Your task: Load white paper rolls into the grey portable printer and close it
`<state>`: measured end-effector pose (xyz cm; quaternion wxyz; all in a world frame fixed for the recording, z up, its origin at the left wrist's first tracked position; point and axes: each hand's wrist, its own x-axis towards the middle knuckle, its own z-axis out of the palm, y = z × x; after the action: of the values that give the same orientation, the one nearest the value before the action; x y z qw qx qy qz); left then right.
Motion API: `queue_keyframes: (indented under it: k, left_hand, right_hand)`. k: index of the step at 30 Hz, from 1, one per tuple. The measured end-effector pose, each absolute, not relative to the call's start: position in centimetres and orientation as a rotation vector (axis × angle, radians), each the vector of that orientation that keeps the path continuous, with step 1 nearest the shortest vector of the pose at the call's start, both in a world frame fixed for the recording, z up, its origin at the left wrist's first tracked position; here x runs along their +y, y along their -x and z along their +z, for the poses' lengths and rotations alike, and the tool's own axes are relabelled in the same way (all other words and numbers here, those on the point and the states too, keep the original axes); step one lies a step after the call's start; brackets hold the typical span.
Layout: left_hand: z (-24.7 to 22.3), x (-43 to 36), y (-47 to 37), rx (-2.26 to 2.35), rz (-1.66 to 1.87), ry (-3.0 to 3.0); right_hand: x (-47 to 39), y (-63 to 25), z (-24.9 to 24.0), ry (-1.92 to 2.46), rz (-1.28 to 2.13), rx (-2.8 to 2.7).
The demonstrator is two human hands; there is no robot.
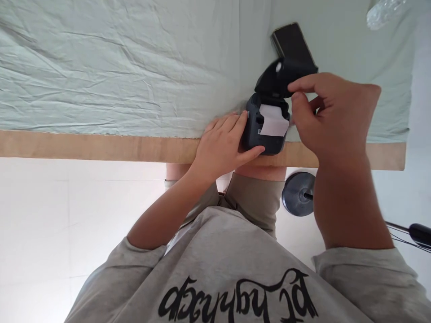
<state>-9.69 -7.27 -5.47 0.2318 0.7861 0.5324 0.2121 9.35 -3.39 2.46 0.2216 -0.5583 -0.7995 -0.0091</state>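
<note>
Black device [273, 144] sits between left fingers [240, 121] and right fingers [305, 84].

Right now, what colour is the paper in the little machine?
The paper is white, slightly pinkish; the head view shows it best.

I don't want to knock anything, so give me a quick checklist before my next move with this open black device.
1. Lid open: ok, swung away from the black device.
2. Left hand at the device: ok, along its left side, thumb by the near end.
3. Right hand touching the lid: cannot tell, fingertips at its edge.
4. White paper visible: ok, in the open bay.
5. Device fully supported: cannot tell, near end overlaps the wooden edge.
6. Lid clear of the dark phone-like slab: cannot tell, they overlap here.
</note>
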Motion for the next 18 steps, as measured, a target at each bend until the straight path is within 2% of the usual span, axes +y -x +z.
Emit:
queue_keyframes:
  k: [4, 11, 18]
  left_hand:
    - [-5.3, -7.4, 9.8, 1.469, 0.591, -2.176]
    - [-5.2, -7.4, 9.7, 1.47, 0.564, -2.188]
    - [-5.4, -7.4, 9.7, 1.472, 0.582, -2.202]
  right_hand:
    - [-2.7, -8.6, 2.8, 1.653, 0.029, -2.313]
    - [-1.1, -7.6, 2.7, 2.124, 0.148, -2.59]
    - [0.8, -6.6, 3.9, 2.225, 0.228, -2.825]
